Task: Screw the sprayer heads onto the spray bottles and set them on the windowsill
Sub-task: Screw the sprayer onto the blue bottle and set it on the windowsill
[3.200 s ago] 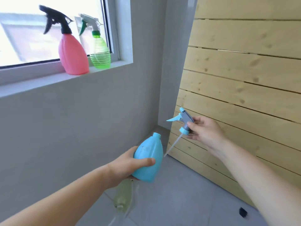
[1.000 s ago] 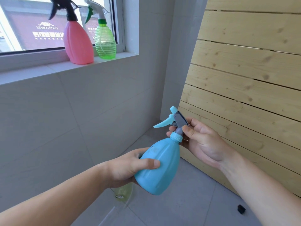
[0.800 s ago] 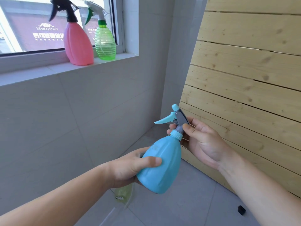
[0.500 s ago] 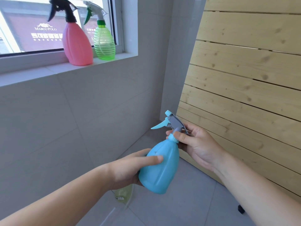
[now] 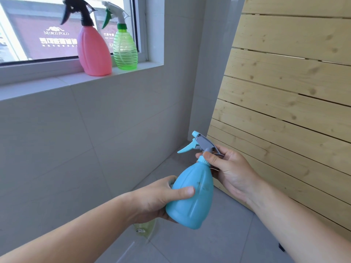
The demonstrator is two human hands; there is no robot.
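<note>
So a few seconds back the sprayer head was held clear of the bottle with its dip tube dangling outside. Now it's seated on the neck, and the whole thing has tipped a bit further toward the wooden wall.

Going left to right: up on the windowsill (image 5: pixel 62 80) the pink bottle (image 5: pixel 94 52) and the green bottle (image 5: pixel 125 50) stand upright just beside each other, heads on, so I'd call those two done. Down low, the left hand (image 5: pixel 157 200) is wrapped around the belly of the blue bottle (image 5: pixel 191 194), thumb across the front. Then the sprayer head (image 5: pixel 201 145) on top, trigger pointing left, and the right hand (image 5: pixel 228 169) with thumb and fingers pinched close at the ribbed collar (image 5: pixel 202 160).

What could go wrong, in my opinion:
- The bottle is tilted, so the collar could go on cross-threaded. It'd feel tight but leak or pop off later.
- That smooth plastic could spin in the left hand if the grip is light, so the turning does nothing.
- There's a yellowish bottle (image 5: pixel 145 227) on the floor right below, easy to kick over.
</note>
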